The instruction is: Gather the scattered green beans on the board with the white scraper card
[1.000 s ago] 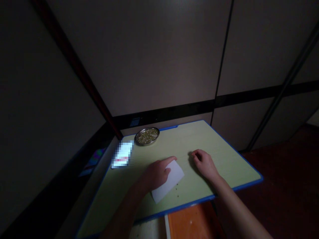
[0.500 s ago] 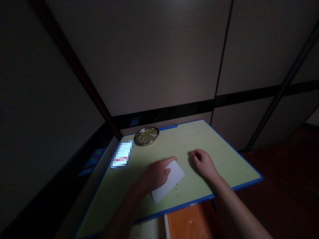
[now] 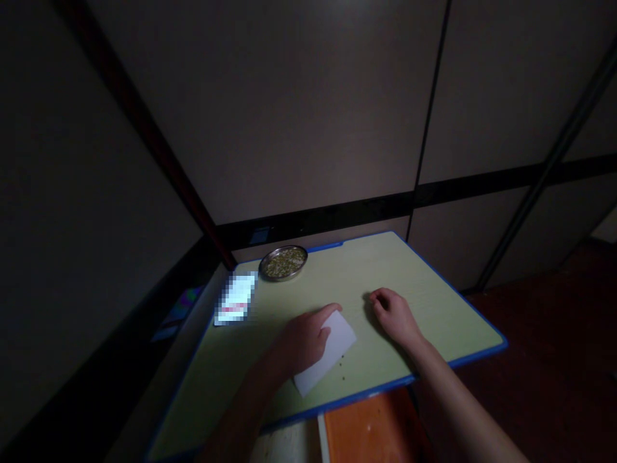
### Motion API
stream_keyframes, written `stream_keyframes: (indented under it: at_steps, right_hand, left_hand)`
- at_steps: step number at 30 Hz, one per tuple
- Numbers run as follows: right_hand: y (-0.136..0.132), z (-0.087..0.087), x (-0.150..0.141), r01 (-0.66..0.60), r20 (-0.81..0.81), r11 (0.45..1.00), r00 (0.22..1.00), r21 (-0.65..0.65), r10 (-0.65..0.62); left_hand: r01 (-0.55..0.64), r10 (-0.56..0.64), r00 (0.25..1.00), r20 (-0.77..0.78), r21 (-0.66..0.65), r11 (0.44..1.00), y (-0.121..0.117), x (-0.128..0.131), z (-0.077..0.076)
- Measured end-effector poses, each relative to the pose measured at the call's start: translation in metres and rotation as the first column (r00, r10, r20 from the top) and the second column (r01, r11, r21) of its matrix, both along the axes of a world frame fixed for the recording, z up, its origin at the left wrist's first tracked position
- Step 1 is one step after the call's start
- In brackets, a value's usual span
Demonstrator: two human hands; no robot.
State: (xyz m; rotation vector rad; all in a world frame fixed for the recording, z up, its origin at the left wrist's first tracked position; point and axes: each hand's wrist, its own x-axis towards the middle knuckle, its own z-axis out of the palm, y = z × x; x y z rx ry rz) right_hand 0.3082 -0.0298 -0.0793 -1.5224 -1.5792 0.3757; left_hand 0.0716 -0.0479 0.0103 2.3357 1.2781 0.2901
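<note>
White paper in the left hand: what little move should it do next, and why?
I'd perhaps nudge the white paper slightly toward the dark specks, because they lie on the table just beyond its edge and the left hand has hold of it.

Matt paper, shiny metal dish

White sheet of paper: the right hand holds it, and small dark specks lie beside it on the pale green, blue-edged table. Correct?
Not quite: the head view shows the left hand holding the white sheet of paper. The small dark specks do lie beside it on the pale green, blue-edged table.
</note>
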Motion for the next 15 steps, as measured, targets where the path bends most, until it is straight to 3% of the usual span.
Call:
stream_keyframes:
  at_steps: [15]
  right_hand:
    - [-0.0006, -0.0011, 0.001, -0.006, 0.003, 1.0, 1.0, 0.013, 0.006]
  left_hand:
    - [-0.022, 0.023, 1.0, -0.016, 0.049, 0.999, -0.0059, -0.0095, 0.0001]
